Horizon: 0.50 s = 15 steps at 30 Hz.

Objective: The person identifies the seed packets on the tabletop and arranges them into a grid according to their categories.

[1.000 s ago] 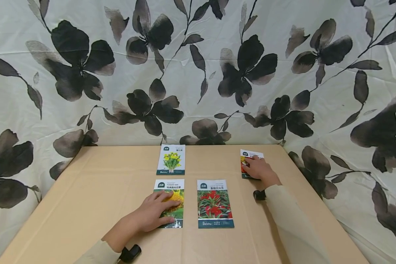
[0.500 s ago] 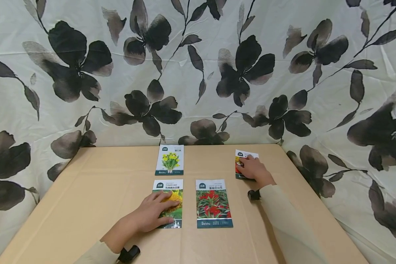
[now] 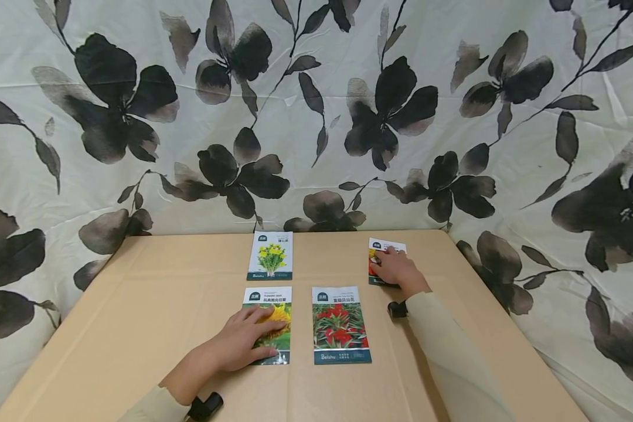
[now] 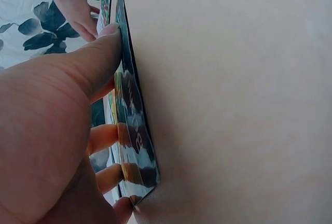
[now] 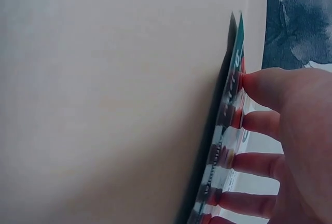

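My left hand point(image 3: 234, 343) lies with spread fingers on a seed packet with a yellow sunflower picture point(image 3: 281, 340), at the near left of the group. In the left wrist view, the fingertips and thumb touch the face of this glossy packet point(image 4: 136, 130). At the far right, my right hand point(image 3: 401, 272) rests its fingertips on a seed packet with a red and yellow picture point(image 3: 380, 244), most of it covered by the hand. The right wrist view has extended fingers and thumb pressing this packet's face point(image 5: 228, 105), its near end slightly raised off the table.
A seed packet with red flowers point(image 3: 341, 325) lies right of the sunflower one. Another, with yellow flowers point(image 3: 270, 255), lies behind the sunflower packet near the back edge. All are on a tan table point(image 3: 163, 305); a floral cloth point(image 3: 306, 117) hangs behind and at the sides.
My right hand has slid its packet leftward along the table. The left hand stays on the sunflower packet; the whole view has shifted slightly.
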Each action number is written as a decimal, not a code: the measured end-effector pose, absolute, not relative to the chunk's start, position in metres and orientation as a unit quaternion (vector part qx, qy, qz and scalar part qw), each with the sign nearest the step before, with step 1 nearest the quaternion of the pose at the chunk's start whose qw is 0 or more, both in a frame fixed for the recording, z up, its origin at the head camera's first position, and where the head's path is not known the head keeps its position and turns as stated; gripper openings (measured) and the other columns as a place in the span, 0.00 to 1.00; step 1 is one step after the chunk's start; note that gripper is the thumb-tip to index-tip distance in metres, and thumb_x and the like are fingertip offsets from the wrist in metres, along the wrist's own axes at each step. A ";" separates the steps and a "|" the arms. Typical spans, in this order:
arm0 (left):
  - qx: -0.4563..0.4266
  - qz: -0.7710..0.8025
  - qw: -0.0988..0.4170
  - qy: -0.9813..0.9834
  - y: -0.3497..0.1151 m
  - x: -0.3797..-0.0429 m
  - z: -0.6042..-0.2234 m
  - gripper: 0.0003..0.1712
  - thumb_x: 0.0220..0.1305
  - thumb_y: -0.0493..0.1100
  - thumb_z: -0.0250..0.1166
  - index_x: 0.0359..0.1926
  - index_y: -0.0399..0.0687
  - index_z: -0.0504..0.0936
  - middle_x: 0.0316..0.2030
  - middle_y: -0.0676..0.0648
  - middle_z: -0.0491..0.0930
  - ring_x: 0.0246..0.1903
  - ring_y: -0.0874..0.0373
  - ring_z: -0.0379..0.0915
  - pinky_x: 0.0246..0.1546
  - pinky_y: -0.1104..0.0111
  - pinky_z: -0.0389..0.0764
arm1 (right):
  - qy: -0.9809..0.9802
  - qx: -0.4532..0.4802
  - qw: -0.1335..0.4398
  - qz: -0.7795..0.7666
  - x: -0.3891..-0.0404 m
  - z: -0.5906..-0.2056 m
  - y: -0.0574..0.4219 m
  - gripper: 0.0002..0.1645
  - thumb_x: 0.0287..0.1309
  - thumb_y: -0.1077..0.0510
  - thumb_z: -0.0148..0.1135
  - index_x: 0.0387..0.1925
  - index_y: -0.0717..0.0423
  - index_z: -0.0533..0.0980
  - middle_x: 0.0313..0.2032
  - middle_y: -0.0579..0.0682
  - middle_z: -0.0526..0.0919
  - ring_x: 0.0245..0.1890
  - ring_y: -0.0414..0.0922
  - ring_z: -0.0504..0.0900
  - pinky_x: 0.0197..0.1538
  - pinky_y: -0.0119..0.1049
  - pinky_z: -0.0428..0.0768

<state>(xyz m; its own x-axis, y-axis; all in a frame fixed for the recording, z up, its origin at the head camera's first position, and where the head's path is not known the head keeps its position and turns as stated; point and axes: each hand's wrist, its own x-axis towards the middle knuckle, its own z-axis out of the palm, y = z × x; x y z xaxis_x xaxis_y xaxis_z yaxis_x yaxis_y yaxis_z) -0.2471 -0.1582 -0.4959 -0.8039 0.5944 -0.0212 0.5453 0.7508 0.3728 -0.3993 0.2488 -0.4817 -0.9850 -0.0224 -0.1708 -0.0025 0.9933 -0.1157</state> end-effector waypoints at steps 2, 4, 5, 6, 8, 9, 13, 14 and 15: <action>0.307 0.177 0.069 0.933 -0.158 -0.247 -0.496 0.35 0.66 0.63 0.66 0.71 0.61 0.75 0.73 0.39 0.67 0.73 0.32 0.56 0.68 0.33 0.59 | 0.994 -0.010 0.090 -0.056 -0.400 -0.480 0.247 0.36 0.76 0.38 0.48 0.77 0.50 0.64 0.76 0.66 0.58 0.73 0.69 0.59 0.68 0.68 0.67; 0.307 0.176 0.068 0.933 -0.159 -0.247 -0.496 0.35 0.66 0.63 0.66 0.71 0.61 0.75 0.73 0.39 0.67 0.73 0.32 0.56 0.68 0.33 0.60 | 0.994 -0.013 0.091 -0.056 -0.401 -0.480 0.244 0.37 0.75 0.38 0.48 0.77 0.50 0.64 0.76 0.66 0.58 0.74 0.69 0.59 0.68 0.68 0.67; 0.308 0.175 0.067 0.933 -0.159 -0.247 -0.496 0.35 0.66 0.64 0.66 0.71 0.61 0.75 0.73 0.40 0.67 0.73 0.32 0.56 0.68 0.33 0.60 | 0.994 -0.014 0.091 -0.057 -0.402 -0.480 0.243 0.37 0.75 0.38 0.49 0.77 0.50 0.64 0.76 0.66 0.58 0.74 0.69 0.59 0.68 0.68 0.67; 0.307 0.175 0.067 0.933 -0.159 -0.247 -0.496 0.35 0.66 0.64 0.66 0.71 0.61 0.75 0.73 0.40 0.67 0.73 0.32 0.56 0.68 0.33 0.60 | 0.994 -0.015 0.091 -0.057 -0.403 -0.480 0.241 0.37 0.75 0.38 0.49 0.77 0.50 0.64 0.76 0.66 0.58 0.74 0.69 0.59 0.68 0.68 0.67; 0.306 0.175 0.066 0.933 -0.158 -0.247 -0.496 0.35 0.65 0.64 0.67 0.71 0.62 0.75 0.73 0.40 0.67 0.73 0.32 0.56 0.68 0.33 0.60 | 0.994 -0.018 0.090 -0.054 -0.405 -0.481 0.239 0.37 0.75 0.38 0.48 0.77 0.49 0.63 0.77 0.65 0.58 0.74 0.69 0.58 0.69 0.68 0.67; 0.306 0.175 0.066 0.933 -0.158 -0.247 -0.496 0.35 0.65 0.64 0.67 0.71 0.62 0.75 0.73 0.40 0.67 0.73 0.32 0.56 0.68 0.33 0.60 | 0.994 -0.020 0.090 -0.053 -0.405 -0.482 0.238 0.37 0.75 0.38 0.48 0.77 0.48 0.63 0.77 0.65 0.58 0.74 0.69 0.58 0.69 0.68 0.67; 0.304 0.178 0.069 0.933 -0.158 -0.247 -0.496 0.35 0.65 0.64 0.67 0.71 0.62 0.75 0.73 0.40 0.67 0.73 0.32 0.56 0.69 0.34 0.59 | 0.994 -0.025 0.094 -0.049 -0.408 -0.483 0.234 0.37 0.75 0.38 0.48 0.78 0.47 0.62 0.77 0.65 0.57 0.75 0.69 0.57 0.70 0.68 0.66; 0.304 0.178 0.070 0.933 -0.157 -0.246 -0.496 0.35 0.65 0.64 0.67 0.71 0.62 0.75 0.73 0.40 0.67 0.73 0.32 0.56 0.69 0.34 0.59 | 0.994 -0.025 0.096 -0.050 -0.408 -0.483 0.233 0.37 0.75 0.38 0.48 0.78 0.47 0.62 0.77 0.65 0.57 0.75 0.69 0.57 0.70 0.68 0.66; 0.304 0.178 0.071 0.933 -0.157 -0.246 -0.496 0.35 0.65 0.64 0.67 0.71 0.62 0.75 0.74 0.40 0.67 0.72 0.32 0.56 0.69 0.34 0.59 | 0.994 -0.025 0.098 -0.051 -0.408 -0.483 0.232 0.37 0.75 0.38 0.49 0.78 0.47 0.62 0.77 0.65 0.57 0.75 0.69 0.58 0.70 0.68 0.66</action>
<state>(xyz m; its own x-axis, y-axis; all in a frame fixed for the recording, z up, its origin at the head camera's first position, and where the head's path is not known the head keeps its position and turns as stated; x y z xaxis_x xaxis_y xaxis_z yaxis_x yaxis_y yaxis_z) -0.2464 -0.1573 -0.4958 -0.8052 0.5925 -0.0238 0.5420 0.7516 0.3759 -0.4083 0.2318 -0.4827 -0.9797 -0.0589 -0.1915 -0.0391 0.9937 -0.1055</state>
